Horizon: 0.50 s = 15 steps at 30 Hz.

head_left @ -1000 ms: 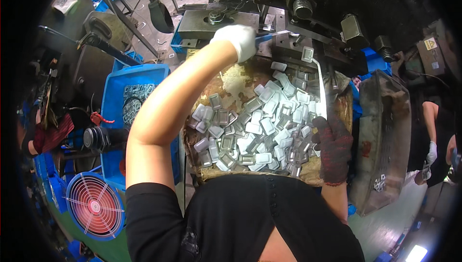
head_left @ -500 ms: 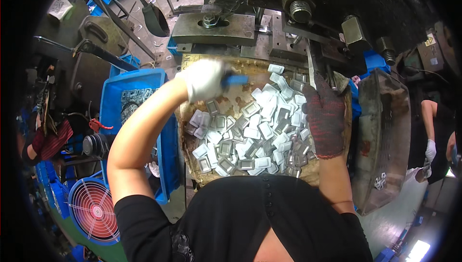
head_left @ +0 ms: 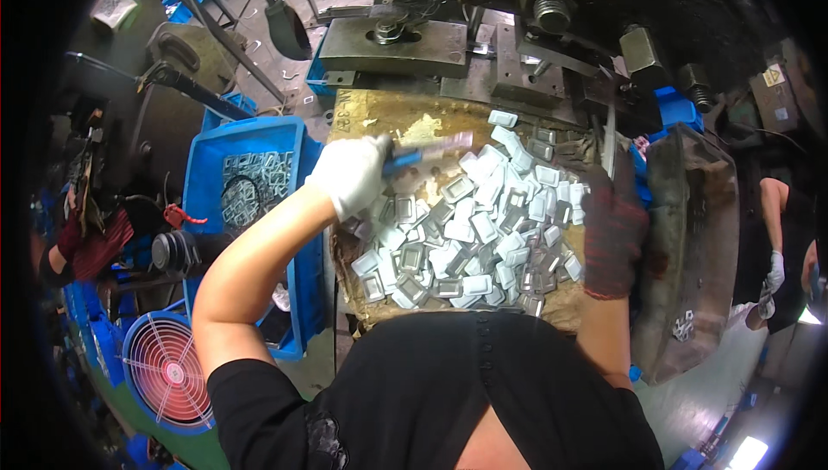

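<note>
My left hand (head_left: 349, 175), in a white glove, is closed round the blue handle of a brush (head_left: 404, 160). The brush's pale end is smeared by motion and points right, above the worn board (head_left: 384, 116). In a dark glove with red marks, my right hand (head_left: 614, 233) is closed at the board's right edge. From it a long thin metal tool, like tweezers (head_left: 611, 121), stands up toward the press. Between my hands lies a loose pile of small silvery rectangular metal cups (head_left: 483, 228), several overlapping.
A press with a clamp block (head_left: 392, 49) and large bolts (head_left: 549, 6) stands beyond the board. Left is a blue bin (head_left: 297, 211) with metal frames, and a fan (head_left: 172, 372). A grimy metal trough (head_left: 690, 254) stands right; another person's gloved hand (head_left: 773, 272) is farther right.
My left hand and the brush have moved left and slightly nearer. My right hand has moved right with the metal tool, off the pile's edge. The view has shifted slightly.
</note>
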{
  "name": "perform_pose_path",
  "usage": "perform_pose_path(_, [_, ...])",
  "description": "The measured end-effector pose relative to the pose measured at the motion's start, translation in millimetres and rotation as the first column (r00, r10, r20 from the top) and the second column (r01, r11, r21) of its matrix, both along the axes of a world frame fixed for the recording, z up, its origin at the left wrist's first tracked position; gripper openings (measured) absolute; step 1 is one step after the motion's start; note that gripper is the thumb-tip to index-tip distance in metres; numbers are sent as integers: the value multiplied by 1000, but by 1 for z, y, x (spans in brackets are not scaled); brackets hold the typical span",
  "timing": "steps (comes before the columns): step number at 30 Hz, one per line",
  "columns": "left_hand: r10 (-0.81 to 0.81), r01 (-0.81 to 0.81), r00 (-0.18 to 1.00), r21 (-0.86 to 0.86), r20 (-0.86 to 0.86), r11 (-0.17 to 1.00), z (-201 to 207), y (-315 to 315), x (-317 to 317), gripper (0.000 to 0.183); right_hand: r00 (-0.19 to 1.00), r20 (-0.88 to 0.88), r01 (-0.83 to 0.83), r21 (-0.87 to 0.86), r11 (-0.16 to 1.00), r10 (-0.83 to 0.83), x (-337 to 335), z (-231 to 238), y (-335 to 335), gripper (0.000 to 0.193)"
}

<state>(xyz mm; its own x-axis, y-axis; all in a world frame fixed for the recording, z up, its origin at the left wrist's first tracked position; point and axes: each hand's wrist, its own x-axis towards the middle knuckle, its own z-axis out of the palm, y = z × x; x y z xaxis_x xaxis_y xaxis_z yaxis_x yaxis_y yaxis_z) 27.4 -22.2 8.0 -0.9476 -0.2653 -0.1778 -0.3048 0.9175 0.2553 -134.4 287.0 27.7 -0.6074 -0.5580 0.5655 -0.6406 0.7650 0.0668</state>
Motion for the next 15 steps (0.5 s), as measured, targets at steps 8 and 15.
perform_pose_path(8, [587, -297, 793, 737, -164, 607, -18, -2, -34, 33, 356, 841, 429, -534, 728, 407, 72, 25, -6, 43])
perform_pose_path(15, [568, -117, 821, 990, 52, 79, -8, 19, -32, 29, 46, 901, 352, -419, 837, 432, 98, 39, -14, 49])
